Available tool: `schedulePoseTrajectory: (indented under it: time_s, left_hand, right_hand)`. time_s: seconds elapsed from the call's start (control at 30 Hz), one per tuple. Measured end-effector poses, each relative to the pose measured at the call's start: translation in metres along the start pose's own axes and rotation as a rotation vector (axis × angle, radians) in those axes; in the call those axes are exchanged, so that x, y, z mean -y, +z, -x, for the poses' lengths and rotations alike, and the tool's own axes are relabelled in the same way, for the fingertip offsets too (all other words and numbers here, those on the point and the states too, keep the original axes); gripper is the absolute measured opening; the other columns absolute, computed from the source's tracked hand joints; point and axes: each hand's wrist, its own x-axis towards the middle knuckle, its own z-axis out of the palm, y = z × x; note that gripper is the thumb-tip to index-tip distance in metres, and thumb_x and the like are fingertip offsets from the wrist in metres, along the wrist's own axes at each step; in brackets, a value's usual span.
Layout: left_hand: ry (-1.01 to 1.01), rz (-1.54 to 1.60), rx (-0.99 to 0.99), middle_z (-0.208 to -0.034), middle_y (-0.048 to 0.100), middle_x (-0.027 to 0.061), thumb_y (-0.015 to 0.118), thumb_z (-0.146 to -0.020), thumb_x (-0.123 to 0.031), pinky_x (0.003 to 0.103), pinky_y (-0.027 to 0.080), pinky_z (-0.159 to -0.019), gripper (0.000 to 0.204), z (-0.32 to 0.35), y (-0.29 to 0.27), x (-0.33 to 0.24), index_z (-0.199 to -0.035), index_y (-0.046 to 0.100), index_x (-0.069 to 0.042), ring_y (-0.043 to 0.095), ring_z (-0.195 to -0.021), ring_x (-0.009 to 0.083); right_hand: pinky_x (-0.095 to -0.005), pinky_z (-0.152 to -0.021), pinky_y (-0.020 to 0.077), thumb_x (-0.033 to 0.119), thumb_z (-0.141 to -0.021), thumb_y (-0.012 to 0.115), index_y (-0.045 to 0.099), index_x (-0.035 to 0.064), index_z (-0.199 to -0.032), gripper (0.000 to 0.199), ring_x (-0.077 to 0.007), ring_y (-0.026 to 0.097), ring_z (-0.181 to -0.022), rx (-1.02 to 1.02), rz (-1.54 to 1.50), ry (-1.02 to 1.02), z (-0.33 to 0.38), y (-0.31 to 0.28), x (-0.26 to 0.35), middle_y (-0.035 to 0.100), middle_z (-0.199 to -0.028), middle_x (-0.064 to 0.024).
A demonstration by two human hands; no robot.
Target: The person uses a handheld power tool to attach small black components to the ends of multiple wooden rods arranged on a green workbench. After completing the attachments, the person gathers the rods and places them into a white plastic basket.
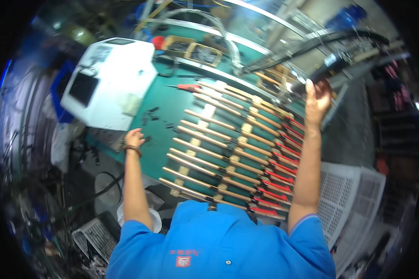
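Observation:
My left hand (134, 137) is over the left part of the green worktable (156, 97), its fingers loosely bent and apart. Small black parts (150, 115) lie scattered just beyond it, and a dark piece sits close to its fingertips. At the upper right, my right hand (318, 100) is closed round a black power screwdriver (325, 69), its pale tip pointing left. Between my arms, wooden rods (198, 135) lie side by side on pale notched strips (230, 169). Red and black pieces (277, 179) are at their right ends.
A white machine housing (116, 79) stands at the left. A red-handled screwdriver (187, 87) lies beyond the rods, and yellow bins (203, 55) of small parts are at the back. A black curved cable (307, 44) spans the upper right. White perforated crates (342, 200) stand at the right.

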Motion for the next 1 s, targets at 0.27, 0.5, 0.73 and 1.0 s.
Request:
schedulePoseTrajectory:
  time_s: [0.27,0.5,0.73,1.0]
  left_hand:
    - [0.252,-0.252,-0.094,-0.1,0.065,0.0068,0.046,-0.095,-0.005,0.023,0.051,-0.054,0.026,0.049,0.009,-0.044,-0.117,0.059,-0.007,0.066,-0.07,0.0119]
    - [-0.177,-0.006,1.149,-0.096,0.067,0.0137,0.056,-0.092,-0.007,0.031,0.055,-0.075,0.02,0.32,0.067,-0.047,-0.11,0.06,0.001,0.067,-0.087,0.0199]
    - [-0.646,0.184,0.825,-0.117,0.061,0.0094,0.06,-0.091,-0.015,0.025,0.051,-0.075,0.043,0.407,0.112,0.082,-0.129,0.046,0.0,0.062,-0.092,0.0135]
    - [-0.548,0.709,0.665,-0.085,0.064,0.003,0.064,-0.088,-0.016,0.028,0.048,-0.073,0.014,0.428,0.211,0.13,-0.097,0.059,-0.006,0.059,-0.079,0.0136]
  right_hand:
    - [-0.0309,-0.079,0.051,0.006,-0.084,0.065,0.058,0.0031,-0.108,0.025,-0.0198,0.065,-0.088,0.231,0.701,0.008,0.104,-0.074,0.019,0.065,-0.099,-0.0105]
    - [-0.0409,-0.093,0.0429,0.02,-0.074,0.074,0.054,0.0039,-0.119,0.052,-0.0323,0.054,-0.11,0.79,0.869,0.09,0.24,-0.149,0.06,0.057,-0.119,-0.0154]
    - [-0.0447,-0.099,0.0349,0.015,-0.056,0.082,0.044,0.0045,-0.132,0.085,-0.0333,0.042,-0.122,1.143,0.9,0.103,0.328,-0.226,0.1,0.044,-0.132,-0.0153]
    - [-0.0348,-0.079,0.0482,0.0,-0.061,0.061,0.05,0.0011,-0.125,0.064,-0.0287,0.051,-0.094,1.1,0.863,-0.195,0.344,-0.251,0.049,0.054,-0.102,-0.012]
